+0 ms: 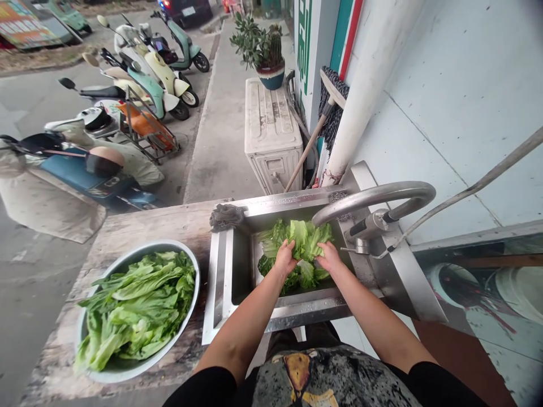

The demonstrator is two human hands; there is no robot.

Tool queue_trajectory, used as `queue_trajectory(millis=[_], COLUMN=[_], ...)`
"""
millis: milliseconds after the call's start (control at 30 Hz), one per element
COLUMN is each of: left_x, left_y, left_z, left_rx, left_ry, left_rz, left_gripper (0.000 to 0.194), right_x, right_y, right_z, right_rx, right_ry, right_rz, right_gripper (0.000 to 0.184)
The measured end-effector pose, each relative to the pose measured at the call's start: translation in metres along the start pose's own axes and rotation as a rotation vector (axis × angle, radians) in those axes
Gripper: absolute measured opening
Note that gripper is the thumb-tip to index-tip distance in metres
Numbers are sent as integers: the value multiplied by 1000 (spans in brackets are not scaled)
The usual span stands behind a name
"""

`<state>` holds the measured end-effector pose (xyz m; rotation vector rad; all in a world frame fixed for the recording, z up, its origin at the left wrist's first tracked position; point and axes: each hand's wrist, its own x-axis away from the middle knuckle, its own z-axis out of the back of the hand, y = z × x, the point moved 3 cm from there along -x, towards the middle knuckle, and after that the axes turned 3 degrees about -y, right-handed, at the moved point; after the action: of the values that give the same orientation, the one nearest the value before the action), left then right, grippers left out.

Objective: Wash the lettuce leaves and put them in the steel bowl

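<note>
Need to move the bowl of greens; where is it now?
In the head view, the bowl stands lower left, on the wooden table, just left of the sink.

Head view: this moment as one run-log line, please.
left hand: holding leafy greens | right hand: holding leafy greens | sink: more greens | basin: heaped greens, beside sink

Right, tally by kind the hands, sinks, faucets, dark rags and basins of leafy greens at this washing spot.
Left hand and right hand: 2
Stainless-steel sink: 1
Faucet: 1
Dark rag: 1
Metal basin of leafy greens: 1
Total: 6
</note>
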<state>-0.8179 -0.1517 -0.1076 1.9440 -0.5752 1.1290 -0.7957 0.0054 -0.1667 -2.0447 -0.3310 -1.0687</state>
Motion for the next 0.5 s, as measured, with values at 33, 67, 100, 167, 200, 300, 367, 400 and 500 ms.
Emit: queue_trajectory(millis=[33,67,100,167,200,300,367,400,500], left_x=[-1,-2,-2,-2,0,8,16,20,27], left_y=[-1,-2,-1,4,9,25,35,39,42], left_z=[-1,-2,-3,-2,-2,-1,-3,-4,-5], left_rx=[-27,-74,-139,-304,-392,-635,-781,-837,-868], left_ry=[-11,-35,-62,-88,-89,-166,-297,-363,-485], left_rz=[-55,-120,-191,-330,-386,-513,-570,-572,-452], left_gripper=[60,51,41,29,28,39,44,46,48], right_x=[2,3,5,8,10,15,17,19,22], right_y=[0,-1,-2,-5,-8,-16,-20,-20,-20], right_z=[-1,-3,-5,-6,-7,-10,-15,-17,-21], right_rx=[0,1,-3,-37,-62,-121,-114,-93,-31], right_ry=[34,59,88,166,201,150,-24,-126,-326], right_rz=[-20,-44,-77,-157,-198,-320,-418,-452,-419], right_gripper=[33,36,40,48,51,38,22,20,22])
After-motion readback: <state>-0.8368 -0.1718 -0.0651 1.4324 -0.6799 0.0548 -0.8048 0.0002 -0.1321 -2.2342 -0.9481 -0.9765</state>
